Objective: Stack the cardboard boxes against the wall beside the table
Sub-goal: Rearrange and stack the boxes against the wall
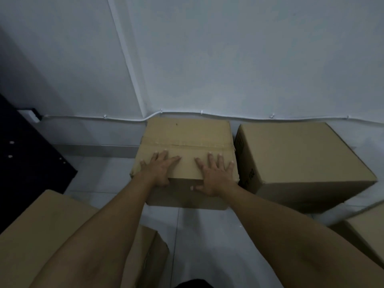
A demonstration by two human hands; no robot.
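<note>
Both my hands lie flat on top of a taped cardboard box (187, 140), near its front edge. Left hand (159, 166): fingers straight and spread over the lid, thumb hooked down over the front edge onto the front face. Right hand (216, 174): same pose, fingers fanned on the lid, thumb down on the front face. Neither hand curls round anything; they press, palms down. Both forearms are bare and reach in from the bottom of the view.

The box sits on the pale tiled floor (104, 179), its back edge at or very near the wall (228, 59); can't tell if it touches. A strip of clear tape runs across the lid seam, just beyond my fingertips.

Just beside it, to the right, stands a bigger cardboard box (301, 154), w/ a narrow gap between the two and dark print on its left side, too blurred to read.

A white cable (257, 117) runs along the wall behind both boxes, clipped at intervals.

Far left: a dark panel (31, 159) w/ small pale dots, prob. furniture, hard to tell.

Bottom left, under my left arm: another cardboard box (37, 231). Bottom right corner: part of one more box (369, 233). Light is dim.
</note>
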